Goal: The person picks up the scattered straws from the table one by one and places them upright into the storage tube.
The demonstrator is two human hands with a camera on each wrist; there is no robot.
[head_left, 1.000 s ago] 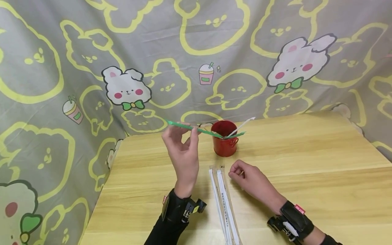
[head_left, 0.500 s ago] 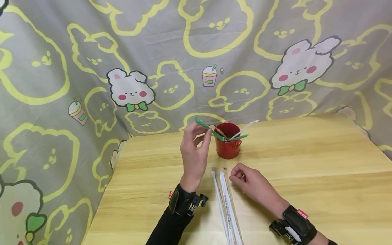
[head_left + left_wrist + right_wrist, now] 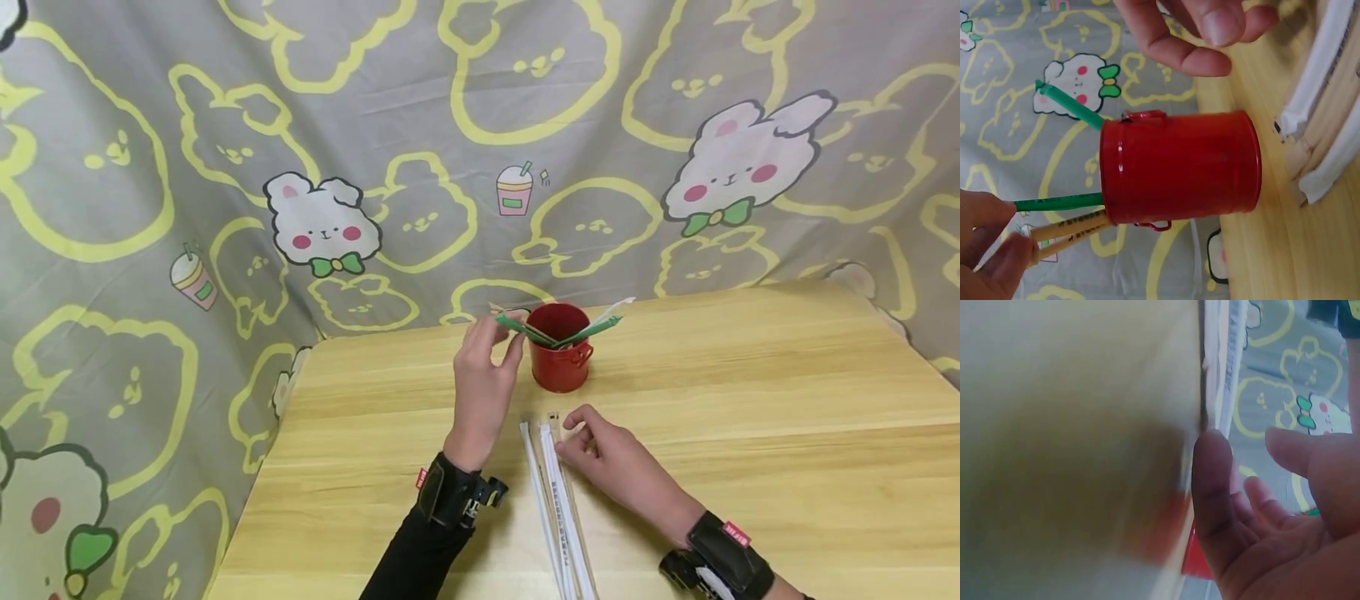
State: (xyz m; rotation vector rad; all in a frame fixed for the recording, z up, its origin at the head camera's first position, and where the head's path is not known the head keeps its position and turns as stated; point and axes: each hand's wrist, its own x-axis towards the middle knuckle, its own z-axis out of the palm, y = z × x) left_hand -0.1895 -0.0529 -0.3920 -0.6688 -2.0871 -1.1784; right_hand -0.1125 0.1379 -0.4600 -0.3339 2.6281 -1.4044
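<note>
My left hand (image 3: 483, 375) pinches the upper end of a green paper-wrapped straw (image 3: 517, 325), whose lower end is inside a small red bucket (image 3: 560, 367). Also leaning out of the bucket are another green straw (image 3: 1072, 106), brown straws (image 3: 1075, 228) and a white one (image 3: 615, 308). The left thumb is close to the brown straws' ends. My right hand (image 3: 611, 454), fingers loosely bent and parted, is beside the white straws (image 3: 555, 492) lying on the table. In the right wrist view its index fingertip overlaps those straws; contact is unclear.
A brown straw (image 3: 1319, 134) lies among the white ones on the wooden table (image 3: 750, 400). Behind the table hangs a grey cartoon-print cloth (image 3: 420, 100). Black camera bands (image 3: 450, 496) circle both wrists.
My left hand has moved right towards the bucket, lowering the green straw into it. The right hand has stayed near the lying straws, its fingers now spread slightly wider.
</note>
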